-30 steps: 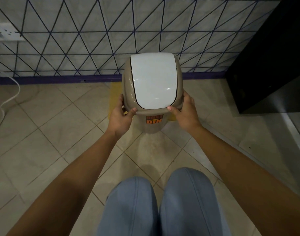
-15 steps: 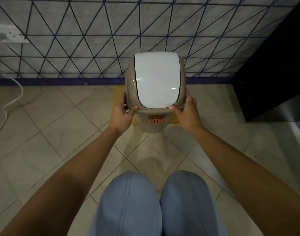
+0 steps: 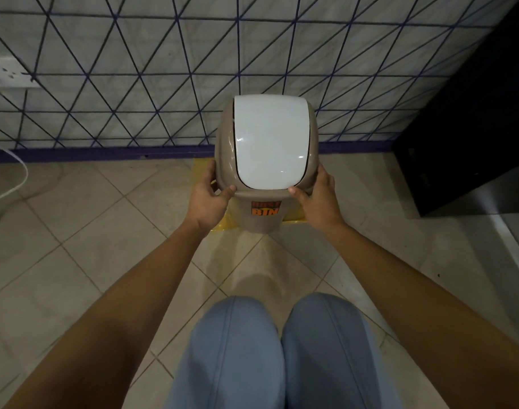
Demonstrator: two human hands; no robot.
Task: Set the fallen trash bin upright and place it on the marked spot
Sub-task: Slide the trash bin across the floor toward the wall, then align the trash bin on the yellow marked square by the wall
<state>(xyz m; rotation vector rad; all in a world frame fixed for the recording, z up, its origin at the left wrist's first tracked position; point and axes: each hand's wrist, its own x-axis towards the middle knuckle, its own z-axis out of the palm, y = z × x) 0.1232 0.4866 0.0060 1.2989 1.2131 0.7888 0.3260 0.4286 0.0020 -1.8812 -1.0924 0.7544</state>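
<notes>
A beige trash bin with a white swing lid and an orange "BIN" sticker stands upright close to the wall. Under it lies a yellow marked spot on the floor, mostly hidden by the bin. My left hand grips the bin's left rim with the thumb on the front edge. On the opposite rim, my right hand holds on the same way.
A tiled wall with a purple baseboard runs just behind the bin. A black cabinet stands at the right. A white cable trails on the floor at the left, below a wall socket. My knees are low in view.
The bin has shifted a little farther toward the wall over the yellow spot, with both hands still on its rim. The camera has tilted slightly.
</notes>
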